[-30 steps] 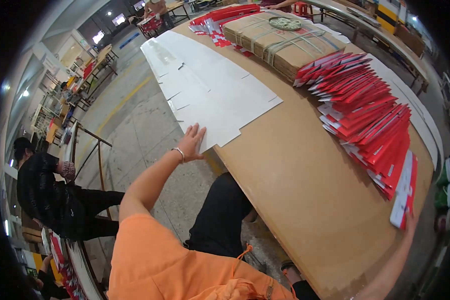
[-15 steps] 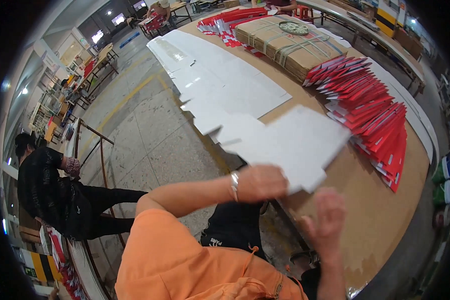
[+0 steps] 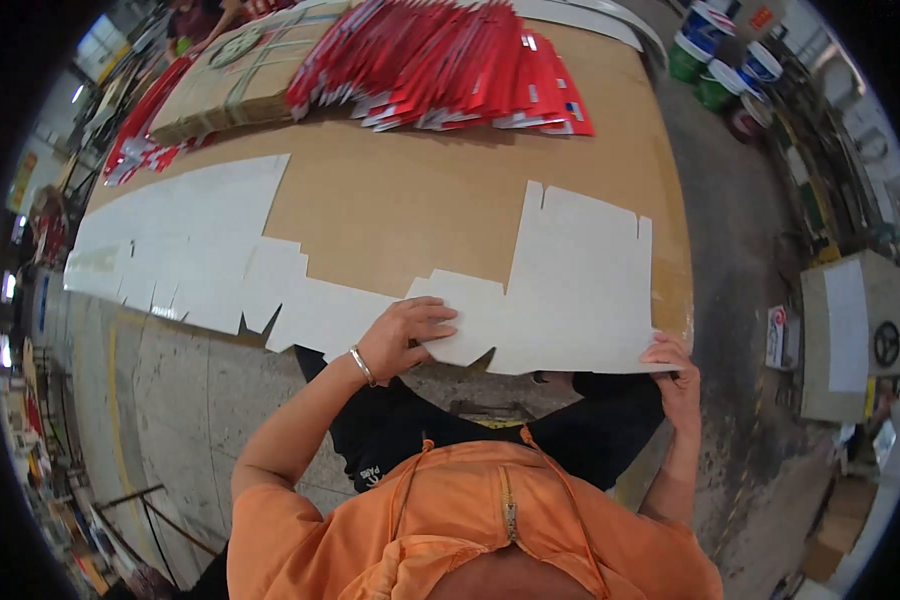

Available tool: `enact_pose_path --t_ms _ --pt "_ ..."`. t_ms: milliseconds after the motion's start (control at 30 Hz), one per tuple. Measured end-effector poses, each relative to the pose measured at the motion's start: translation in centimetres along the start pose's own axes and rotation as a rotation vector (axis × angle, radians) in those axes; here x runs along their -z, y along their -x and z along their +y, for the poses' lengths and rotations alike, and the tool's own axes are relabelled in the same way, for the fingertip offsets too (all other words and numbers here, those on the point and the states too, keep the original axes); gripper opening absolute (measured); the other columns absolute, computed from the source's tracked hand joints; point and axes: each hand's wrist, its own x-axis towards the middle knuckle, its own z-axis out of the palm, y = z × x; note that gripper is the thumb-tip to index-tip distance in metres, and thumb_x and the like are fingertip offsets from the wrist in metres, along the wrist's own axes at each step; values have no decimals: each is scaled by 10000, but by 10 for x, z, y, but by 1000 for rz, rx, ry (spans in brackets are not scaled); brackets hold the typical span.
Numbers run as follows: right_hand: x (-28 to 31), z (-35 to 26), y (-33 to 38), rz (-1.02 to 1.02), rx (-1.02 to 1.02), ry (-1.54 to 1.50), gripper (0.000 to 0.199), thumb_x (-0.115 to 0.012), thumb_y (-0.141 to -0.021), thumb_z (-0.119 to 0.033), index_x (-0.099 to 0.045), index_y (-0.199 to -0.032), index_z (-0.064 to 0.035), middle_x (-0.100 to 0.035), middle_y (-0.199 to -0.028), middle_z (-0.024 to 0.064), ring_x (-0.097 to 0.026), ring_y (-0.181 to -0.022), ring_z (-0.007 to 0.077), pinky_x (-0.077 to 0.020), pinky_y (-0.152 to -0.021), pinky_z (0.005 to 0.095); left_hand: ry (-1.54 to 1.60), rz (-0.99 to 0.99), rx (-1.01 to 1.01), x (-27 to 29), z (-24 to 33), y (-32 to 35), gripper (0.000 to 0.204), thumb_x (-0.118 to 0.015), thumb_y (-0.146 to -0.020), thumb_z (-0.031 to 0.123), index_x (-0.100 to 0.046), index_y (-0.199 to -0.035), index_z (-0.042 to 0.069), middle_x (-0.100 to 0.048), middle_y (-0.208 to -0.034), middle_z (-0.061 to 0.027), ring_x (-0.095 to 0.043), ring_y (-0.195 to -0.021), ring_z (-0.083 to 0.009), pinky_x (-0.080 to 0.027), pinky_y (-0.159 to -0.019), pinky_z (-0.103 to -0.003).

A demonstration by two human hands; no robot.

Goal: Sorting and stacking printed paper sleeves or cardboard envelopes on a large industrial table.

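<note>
A flat white die-cut cardboard blank [image 3: 580, 280] with notched flaps lies along the near edge of the table, right in front of me. My left hand [image 3: 412, 332], a metal bracelet at its wrist, rests on the blank's left flap with its fingers stretched out and slightly apart. At the lower right corner my right hand [image 3: 678, 375] grips the blank's edge, fingers on top and palm below the rim. Further left, more overlapping white blanks [image 3: 185, 240] spread along the same table edge.
The brown-topped table [image 3: 390, 215] carries a fanned row of red flat pieces [image 3: 450, 75] at the far side. Beside them sits a strapped brown cardboard bundle [image 3: 260, 75]. Buckets [image 3: 710, 85] and a grey cabinet with a black handwheel [image 3: 887, 343] stand right of the table.
My view and body have turned right. The white blank, tilted before, now lies flat at the near edge. My right hand, raised and off it before, now grips its right corner.
</note>
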Motion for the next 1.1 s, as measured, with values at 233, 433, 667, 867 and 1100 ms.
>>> enact_pose_path --t_ms 233,433,667,867,1100 --pt "-23 33 55 326 -48 550 402 -680 -656 53 -674 -1039 -73 -657 -1074 66 -566 -1102 263 -386 -998 395 -65 406 288 -56 19 -47 242 -726 -772 140 -710 -1012 104 -585 -1299 -80 -496 -1252 -283 -365 -1037 -445" --pt "-36 29 29 598 -381 327 737 -797 -709 -124 -473 -1368 -57 -581 -964 49 -541 -799 163 -467 -790 313 240 12 -91 -60 50 -63 259 -659 -846 125 -652 -1100 73 -545 -1368 -80 -403 -1362 -309 -221 -1139 -540" --pt "-55 46 25 999 -435 -83 765 -730 -849 -128 -275 -1452 -10 -532 -1104 83 -531 -801 122 -468 -766 286 95 382 117 -95 61 -102 192 -634 -875 153 -652 -1018 27 -572 -1335 -59 -389 -1362 -345 -171 -1129 -592" --pt "-100 43 34 895 -437 -348 797 -673 -884 -88 -173 -1502 -32 -383 -1404 148 -450 -1225 253 -369 -1026 354 -245 223 51 -94 61 -124 430 -611 -774 -7 -648 -1176 144 -565 -1361 7 -365 -1388 -312 -135 -1137 -607" --pt "-34 62 45 687 -252 601 342 -733 -841 -146 -620 -1124 10 -569 -1202 119 -520 -1086 301 -409 -940 368 427 -123 -109 -70 45 -122 164 -587 -893 107 -705 -1002 72 -628 -1277 -11 -431 -1350 -272 -79 -1172 -541"
